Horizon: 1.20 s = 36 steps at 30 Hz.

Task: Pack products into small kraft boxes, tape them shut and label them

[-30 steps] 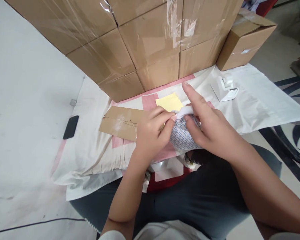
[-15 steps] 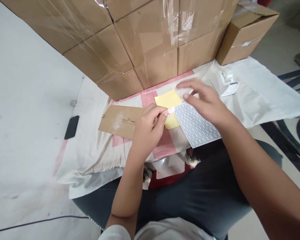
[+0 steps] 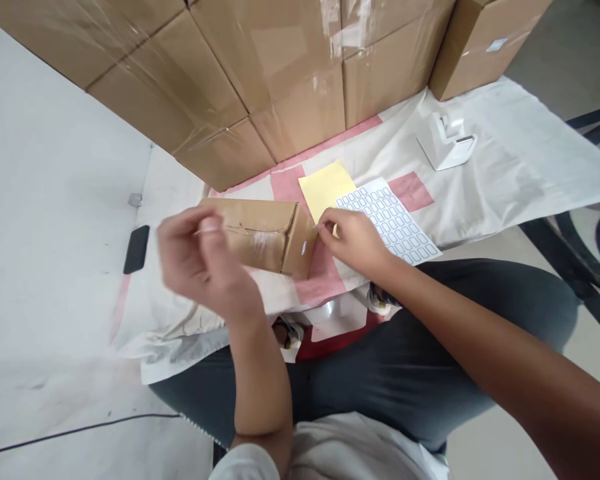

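Observation:
My left hand [image 3: 205, 260] is raised over the left end of a small brown cardboard box [image 3: 257, 217]. It is smeared by motion. Its fingers are curled with the thumb against them, and whatever is in the pinch is too blurred to name. At the box's right end, my right hand [image 3: 353, 240] is closed in a pinch, its fingertips close to the edge. Anything between those fingertips is too small to make out. A small white label [image 3: 304, 248] shows on the box's end face. Beside the right hand lies a sheet of blue-outlined labels [image 3: 400, 223], partly over yellow paper [image 3: 327, 190].
Stacked cartons [image 3: 300, 80] wrapped in clear film stand along the back. A white tape dispenser [image 3: 447, 143] sits at the right on the cloth [image 3: 505, 160], with another carton [image 3: 480, 53] behind it. At the left is a black phone-like object [image 3: 137, 250], near the wall.
My left hand has moved left, away from the label sheet. My right hand has come down and left to the box end and closed. The box now shows its end face.

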Tool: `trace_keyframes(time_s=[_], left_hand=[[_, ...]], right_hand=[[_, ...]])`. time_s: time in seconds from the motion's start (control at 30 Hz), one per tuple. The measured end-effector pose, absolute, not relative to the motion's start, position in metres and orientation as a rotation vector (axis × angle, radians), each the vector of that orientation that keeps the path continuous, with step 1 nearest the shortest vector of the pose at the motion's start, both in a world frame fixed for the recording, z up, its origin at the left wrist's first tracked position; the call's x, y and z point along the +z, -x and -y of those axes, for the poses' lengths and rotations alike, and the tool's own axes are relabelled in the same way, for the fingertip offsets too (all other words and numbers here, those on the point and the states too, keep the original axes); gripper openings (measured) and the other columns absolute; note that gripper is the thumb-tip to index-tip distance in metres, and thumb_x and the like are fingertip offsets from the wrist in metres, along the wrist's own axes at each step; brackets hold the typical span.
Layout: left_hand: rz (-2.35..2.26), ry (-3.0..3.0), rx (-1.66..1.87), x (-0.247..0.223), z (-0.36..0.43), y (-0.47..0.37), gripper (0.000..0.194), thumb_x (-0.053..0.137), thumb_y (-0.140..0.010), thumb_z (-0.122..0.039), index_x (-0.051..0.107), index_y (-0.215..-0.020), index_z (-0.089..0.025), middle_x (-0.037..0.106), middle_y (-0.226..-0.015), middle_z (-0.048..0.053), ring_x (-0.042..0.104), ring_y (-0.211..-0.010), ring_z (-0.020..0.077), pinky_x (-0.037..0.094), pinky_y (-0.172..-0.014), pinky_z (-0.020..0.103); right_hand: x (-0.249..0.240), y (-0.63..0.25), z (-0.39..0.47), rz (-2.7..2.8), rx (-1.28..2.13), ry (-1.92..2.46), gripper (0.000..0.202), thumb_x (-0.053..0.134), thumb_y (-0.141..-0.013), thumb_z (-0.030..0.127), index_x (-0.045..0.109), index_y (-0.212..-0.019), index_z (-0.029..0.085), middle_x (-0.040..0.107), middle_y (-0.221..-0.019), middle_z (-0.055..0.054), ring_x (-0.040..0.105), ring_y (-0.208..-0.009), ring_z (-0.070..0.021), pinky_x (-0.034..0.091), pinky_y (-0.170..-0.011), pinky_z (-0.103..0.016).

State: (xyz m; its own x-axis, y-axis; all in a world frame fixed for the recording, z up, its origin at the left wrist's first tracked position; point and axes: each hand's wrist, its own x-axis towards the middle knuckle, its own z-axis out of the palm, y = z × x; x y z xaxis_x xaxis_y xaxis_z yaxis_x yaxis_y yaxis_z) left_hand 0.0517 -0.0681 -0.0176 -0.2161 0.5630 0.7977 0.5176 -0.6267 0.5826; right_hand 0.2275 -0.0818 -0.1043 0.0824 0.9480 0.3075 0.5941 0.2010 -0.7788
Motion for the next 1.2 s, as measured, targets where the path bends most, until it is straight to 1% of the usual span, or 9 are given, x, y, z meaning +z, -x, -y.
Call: trace_keyframes(time_s=[0.07,0.2,0.37,0.57,0.73,0.87,1.0,1.1,1.2], left_hand=[[-1.410,-1.880,2.142,-0.026,0.062,-0.027,0.012,0.054,-0.094,-0.019,0.063,-0.091,-0.025,0.063,-0.090,0.002,0.061,-0.092,0.0231,0.048,-0.087,0.046],[-1.589,-1.888,1.942,-0.060,0.036,0.020,0.006,0.056,-0.096,-0.028,0.060,-0.099,-0.026,0.062,-0.105,0.003,0.059,-0.109,0.0289,0.045,-0.098,0.053],[-1.699,-1.996,1.810,-0.097,0.015,0.038,0.029,0.044,-0.102,-0.039,0.066,-0.109,-0.021,0.054,-0.127,0.011,0.050,-0.129,0.0287,0.039,-0.114,0.052],[-1.728,-2.073,1.817,-0.099,0.015,0.038,0.045,0.034,-0.106,-0.052,0.069,-0.111,-0.024,0.057,-0.124,0.007,0.054,-0.123,0.0248,0.041,-0.109,0.049],[-1.783,-2.038,1.789,-0.094,0.019,0.037,0.041,0.038,-0.104,-0.046,0.071,-0.109,-0.022,0.060,-0.122,0.010,0.056,-0.120,0.0277,0.041,-0.107,0.049],[-1.925,-1.896,1.593,-0.085,0.028,0.032,0.035,0.039,-0.100,-0.034,0.069,-0.114,-0.023,0.058,-0.130,0.011,0.052,-0.129,0.0290,0.037,-0.111,0.047],[-1.909,-1.808,1.471,-0.077,0.034,0.031,0.033,0.042,-0.097,-0.029,0.067,-0.118,-0.022,0.056,-0.136,0.012,0.046,-0.134,0.0310,0.033,-0.113,0.047],[-1.915,-1.799,1.432,-0.075,0.034,0.032,0.035,0.042,-0.096,-0.028,0.067,-0.119,-0.022,0.057,-0.137,0.012,0.046,-0.133,0.0311,0.033,-0.113,0.046],[-1.922,-1.806,1.434,-0.076,0.033,0.033,0.036,0.043,-0.094,-0.028,0.068,-0.119,-0.021,0.058,-0.137,0.012,0.046,-0.132,0.0306,0.033,-0.113,0.046]], right_hand=[[-0.113,-0.210,0.088,1.633,0.517,1.584,0.014,0.054,-0.092,0.020,0.065,-0.083,0.019,0.069,-0.079,-0.004,0.057,-0.068,-0.0179,0.033,-0.061,-0.030],[-0.128,-0.190,0.100,1.528,0.488,1.569,0.017,0.049,-0.099,0.025,0.064,-0.091,0.020,0.070,-0.083,-0.006,0.058,-0.068,-0.0183,0.034,-0.062,-0.031],[-0.139,-0.181,0.102,1.430,0.417,1.460,0.013,0.050,-0.099,0.027,0.060,-0.092,0.022,0.069,-0.083,-0.005,0.058,-0.068,-0.0167,0.041,-0.066,-0.031],[-0.142,-0.172,0.105,1.455,0.367,1.457,0.016,0.053,-0.095,0.030,0.051,-0.080,0.024,0.058,-0.067,0.000,0.050,-0.058,-0.0144,0.042,-0.059,-0.031],[-0.140,-0.168,0.113,1.470,0.394,1.450,0.012,0.053,-0.093,0.028,0.053,-0.082,0.024,0.058,-0.067,0.001,0.049,-0.058,-0.0140,0.043,-0.057,-0.030],[-0.138,-0.164,0.111,1.354,0.387,1.431,0.012,0.058,-0.091,0.029,0.057,-0.081,0.022,0.059,-0.067,0.002,0.050,-0.056,-0.0116,0.043,-0.053,-0.026],[-0.138,-0.151,0.116,1.179,0.443,1.423,0.014,0.063,-0.091,0.032,0.061,-0.084,0.021,0.065,-0.073,0.001,0.059,-0.062,-0.0118,0.048,-0.057,-0.024],[-0.144,-0.141,0.141,1.241,0.534,1.459,0.013,0.063,-0.094,0.030,0.065,-0.102,0.020,0.065,-0.074,0.001,0.059,-0.062,-0.0115,0.048,-0.055,-0.023],[-0.155,-0.140,0.176,1.621,0.743,1.386,0.034,0.061,-0.096,0.026,0.060,-0.130,0.022,0.062,-0.072,0.004,0.052,-0.056,-0.0107,0.045,-0.051,-0.022]])
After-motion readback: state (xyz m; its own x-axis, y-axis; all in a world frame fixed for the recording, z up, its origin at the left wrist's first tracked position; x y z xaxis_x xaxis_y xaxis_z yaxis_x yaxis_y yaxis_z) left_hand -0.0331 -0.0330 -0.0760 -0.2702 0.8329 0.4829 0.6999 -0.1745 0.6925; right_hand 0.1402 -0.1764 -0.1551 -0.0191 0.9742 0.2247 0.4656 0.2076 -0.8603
